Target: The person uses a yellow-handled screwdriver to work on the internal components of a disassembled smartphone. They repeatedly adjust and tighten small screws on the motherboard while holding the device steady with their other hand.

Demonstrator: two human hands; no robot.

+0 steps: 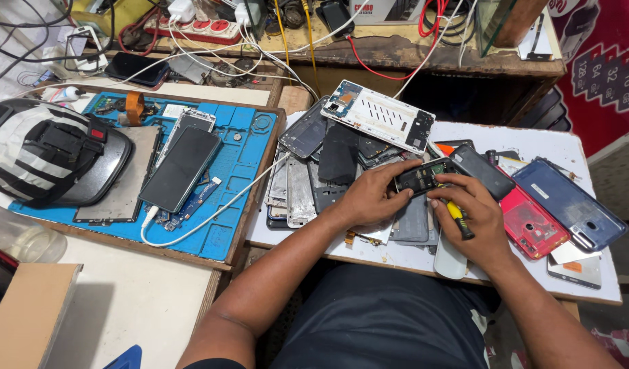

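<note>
Phone board [421, 177] — left hand [369, 198] grips | right hand [473, 219] — screwdriver [458, 217]

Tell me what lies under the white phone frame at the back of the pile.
The white phone frame rests on dark phone panels and a grey screen. Whatever lies deeper beneath it is covered.

The screwdriver [458, 220] tip is hidden under the right hand [473, 217]; lower phone shells lie buried in the pile [314, 171].
</note>
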